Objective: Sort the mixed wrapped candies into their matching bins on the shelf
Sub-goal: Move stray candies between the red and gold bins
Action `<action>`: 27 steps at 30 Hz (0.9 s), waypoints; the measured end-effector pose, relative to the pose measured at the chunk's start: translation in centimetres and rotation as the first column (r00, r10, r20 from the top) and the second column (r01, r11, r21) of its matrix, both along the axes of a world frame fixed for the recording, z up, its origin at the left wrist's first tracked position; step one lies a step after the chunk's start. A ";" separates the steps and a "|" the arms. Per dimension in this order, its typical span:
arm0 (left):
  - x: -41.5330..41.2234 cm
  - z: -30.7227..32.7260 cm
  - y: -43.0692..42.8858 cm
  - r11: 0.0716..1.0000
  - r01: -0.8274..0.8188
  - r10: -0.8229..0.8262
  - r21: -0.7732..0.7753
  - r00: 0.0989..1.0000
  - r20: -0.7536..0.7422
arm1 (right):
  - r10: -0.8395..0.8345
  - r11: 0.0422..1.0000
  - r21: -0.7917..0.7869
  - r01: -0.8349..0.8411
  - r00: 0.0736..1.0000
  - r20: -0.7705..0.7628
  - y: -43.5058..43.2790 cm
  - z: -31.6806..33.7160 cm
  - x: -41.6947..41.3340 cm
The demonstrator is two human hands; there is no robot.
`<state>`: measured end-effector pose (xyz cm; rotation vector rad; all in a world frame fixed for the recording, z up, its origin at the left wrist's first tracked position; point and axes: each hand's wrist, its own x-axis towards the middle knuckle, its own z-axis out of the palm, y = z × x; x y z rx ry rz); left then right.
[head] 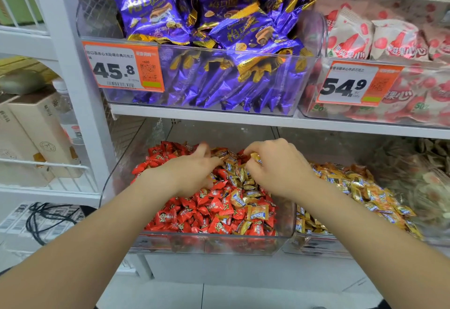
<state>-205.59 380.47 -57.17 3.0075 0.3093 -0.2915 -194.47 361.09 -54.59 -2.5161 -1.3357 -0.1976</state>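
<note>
A person's right hand (275,169) pinches a gold-wrapped candy (256,157) among red-wrapped candies (185,213) in a clear plastic bin (209,238) on the lower shelf; the left hand (192,172) curls its fingers into the pile, their hold hidden. A weak pinch on slick foil could drop the piece short of the neighbouring clear gold-candy bin (316,246).
</note>
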 end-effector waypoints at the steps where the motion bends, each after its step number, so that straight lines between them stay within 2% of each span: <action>1: 0.1 -0.1 0.2 1.000 0.003 -0.003 -0.020 1.000 -0.016 | -0.002 1.000 -0.021 0.003 1.000 0.018 0.1 0.1 0.1; 6: 0.3 -0.2 0.6 0.994 0.003 -0.003 -0.109 1.000 0.002 | 0.088 0.969 -0.243 -0.047 0.983 0.161 0.8 -0.4 0.0; 10: 0.3 -0.2 0.8 0.989 -0.001 0.005 -0.149 1.000 0.030 | 0.161 0.913 -0.401 -0.071 0.968 0.195 1.7 -1.2 0.0; 12: 0.0 0.2 0.9 0.985 0.025 -0.016 -0.169 0.999 0.051 | 0.161 0.875 -0.478 -0.070 0.975 0.152 2.2 -1.8 -0.1; 15: -0.5 0.6 1.3 0.985 0.039 -0.030 -0.168 0.998 0.056 | 0.110 0.828 -0.553 -0.094 0.994 -0.004 2.9 -2.5 0.4; 19: -1.1 0.3 1.6 0.985 0.016 0.007 -0.169 0.991 0.133 | 0.126 0.830 -0.542 -0.129 0.991 -0.043 3.6 -2.9 1.2; 22: -1.4 0.5 1.6 0.973 -0.033 0.084 -0.229 0.973 0.216 | 0.138 0.854 -0.496 -0.158 0.988 -0.076 3.8 -3.3 1.4; 27: -1.8 0.6 1.7 0.961 -0.086 0.179 -0.264 0.918 0.354 | 0.146 0.952 -0.219 -0.212 0.948 -0.284 3.2 -2.1 2.0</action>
